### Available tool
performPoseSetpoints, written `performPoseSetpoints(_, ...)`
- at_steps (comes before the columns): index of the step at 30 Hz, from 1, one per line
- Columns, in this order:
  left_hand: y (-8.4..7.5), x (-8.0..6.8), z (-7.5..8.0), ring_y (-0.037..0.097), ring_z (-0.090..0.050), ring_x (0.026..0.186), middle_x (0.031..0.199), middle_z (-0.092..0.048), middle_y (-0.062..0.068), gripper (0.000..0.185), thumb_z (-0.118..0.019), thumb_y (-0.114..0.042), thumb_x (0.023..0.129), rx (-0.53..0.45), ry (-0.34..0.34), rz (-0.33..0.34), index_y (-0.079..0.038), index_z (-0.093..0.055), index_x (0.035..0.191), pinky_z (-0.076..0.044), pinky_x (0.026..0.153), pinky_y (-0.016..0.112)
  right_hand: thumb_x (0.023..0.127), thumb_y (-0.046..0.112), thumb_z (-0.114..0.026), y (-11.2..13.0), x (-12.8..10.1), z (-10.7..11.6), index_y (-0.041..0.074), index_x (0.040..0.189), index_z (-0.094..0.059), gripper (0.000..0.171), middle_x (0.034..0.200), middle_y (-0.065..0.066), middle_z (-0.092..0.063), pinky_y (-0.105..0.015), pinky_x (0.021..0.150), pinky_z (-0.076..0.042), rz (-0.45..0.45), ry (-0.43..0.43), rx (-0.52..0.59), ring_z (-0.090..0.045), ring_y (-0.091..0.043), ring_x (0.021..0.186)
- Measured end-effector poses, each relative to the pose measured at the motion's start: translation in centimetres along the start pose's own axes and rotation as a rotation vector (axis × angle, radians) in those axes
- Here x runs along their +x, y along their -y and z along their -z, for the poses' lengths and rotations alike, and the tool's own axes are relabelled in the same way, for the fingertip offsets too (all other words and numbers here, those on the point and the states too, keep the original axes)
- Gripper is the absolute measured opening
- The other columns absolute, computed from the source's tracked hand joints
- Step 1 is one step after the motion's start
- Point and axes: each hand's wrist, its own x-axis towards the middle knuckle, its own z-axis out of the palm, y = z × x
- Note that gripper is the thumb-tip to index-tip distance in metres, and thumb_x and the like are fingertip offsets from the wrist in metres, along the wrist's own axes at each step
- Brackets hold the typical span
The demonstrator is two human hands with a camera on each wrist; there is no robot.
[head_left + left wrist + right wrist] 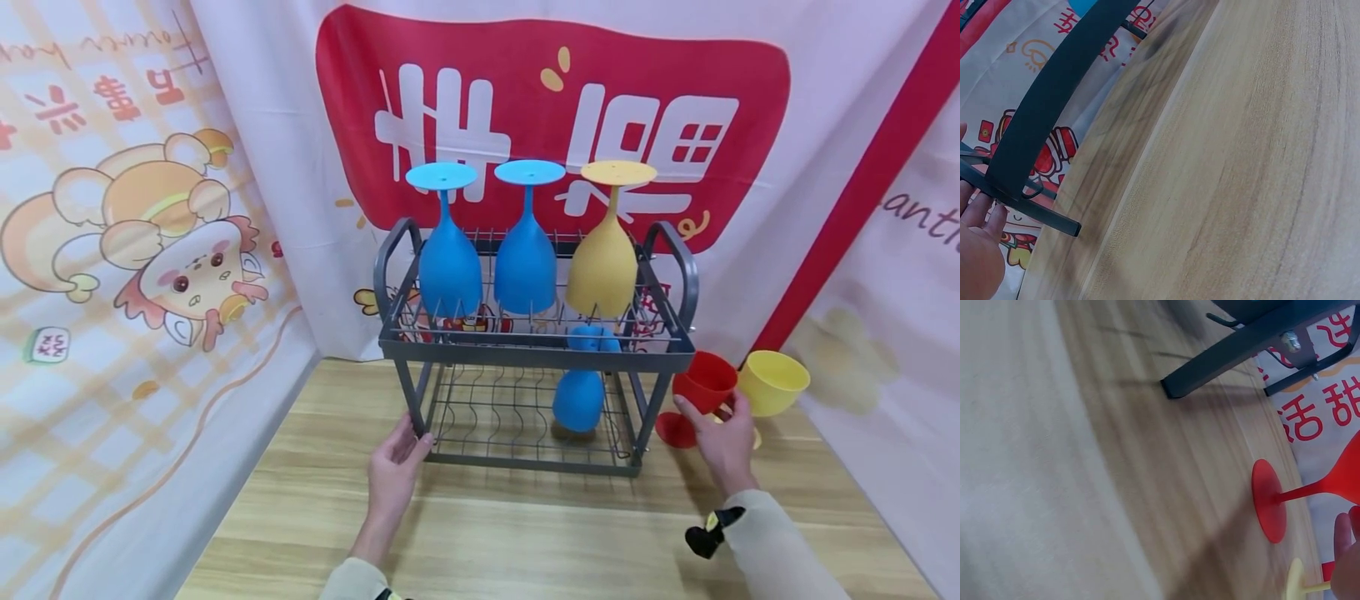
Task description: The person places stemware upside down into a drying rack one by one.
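Observation:
Near the front left corner of a dark two-tier wire rack (517, 358), my left hand (395, 467) grips the frame, thumb in front and fingers at the outer side. To the right of the rack, my right hand (723, 442) holds the bowl of a red goblet (705, 375) between thumb and fingers. The red goblet stands upright, its round foot (1268, 500) on the table. Right beside it is an upright yellow goblet (776, 383), its stem partly hidden by my hand.
Upside down on the upper tier are two blue goblets (450, 267) and a yellow goblet (602, 267). Another inverted blue goblet (579, 400) is on the lower tier, partly behind the upper rim. Printed cloth (262, 250) surrounds the wooden table (510, 542).

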Motion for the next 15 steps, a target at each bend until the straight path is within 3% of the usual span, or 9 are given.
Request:
performPoseSetpoints(6, 0.0, 0.0, -0.1, 0.034, -0.056, 0.146, 0.158, -0.055, 0.014, 0.065, -0.076, -0.021, 0.099, 0.008, -0.001, -0.005, -0.013, -0.049, 0.157, -0.047, 0.118, 0.036, 0.091, 0.062, -0.075, -0.6, -1.4, 0.4, 0.024, 0.171, -0.01, 0.11, 0.176, -0.01, -0.023, -0.063, 0.118, -0.048, -0.004, -0.01, -0.017, -0.028, -0.041, 0.157)
performPoseSetpoints(8, 0.1, 0.0, 0.0, 0.035, -0.055, 0.146, 0.159, -0.054, 0.015, 0.065, -0.075, -0.021, 0.099, 0.008, 0.004, -0.008, -0.013, -0.047, 0.158, -0.046, 0.118, 0.037, 0.091, 0.063, -0.075, -0.7, -2.0, 0.7, 0.024, 0.17, -0.013, 0.108, 0.176, -0.01, -0.025, -0.058, 0.114, -0.053, 0.006, -0.016, -0.023, -0.029, -0.04, 0.156)
performPoseSetpoints(11, 0.2, 0.0, 0.1, 0.035, -0.055, 0.147, 0.16, -0.054, 0.014, 0.067, -0.076, -0.023, 0.099, 0.01, 0.004, -0.005, -0.013, -0.047, 0.158, -0.046, 0.118, 0.037, 0.091, 0.061, -0.076, -1.0, -2.9, 1.2, 0.026, 0.169, -0.018, 0.104, 0.173, -0.008, -0.029, -0.031, 0.096, -0.061, 0.024, -0.016, -0.011, -0.033, -0.037, 0.154)
performPoseSetpoints(13, 0.2, -0.1, 0.1, 0.035, -0.054, 0.147, 0.16, -0.053, 0.015, 0.067, -0.076, -0.024, 0.099, 0.008, 0.005, -0.01, -0.013, -0.046, 0.159, -0.046, 0.118, 0.037, 0.091, 0.057, -0.078, -1.2, -3.4, 1.5, 0.026, 0.168, -0.021, 0.101, 0.171, -0.008, -0.032, -0.014, 0.083, -0.056, 0.033, -0.013, 0.022, -0.035, -0.035, 0.151)
performPoseSetpoints(15, 0.2, -0.1, 0.1, 0.035, -0.054, 0.147, 0.16, -0.053, 0.015, 0.068, -0.076, -0.025, 0.099, 0.009, 0.006, -0.013, -0.013, -0.047, 0.159, -0.046, 0.118, 0.037, 0.091, 0.053, -0.08, -1.4, -3.8, 1.8, 0.026, 0.167, -0.023, 0.099, 0.169, -0.009, -0.034, -0.004, 0.074, -0.049, 0.043, -0.013, 0.054, -0.038, -0.032, 0.147)
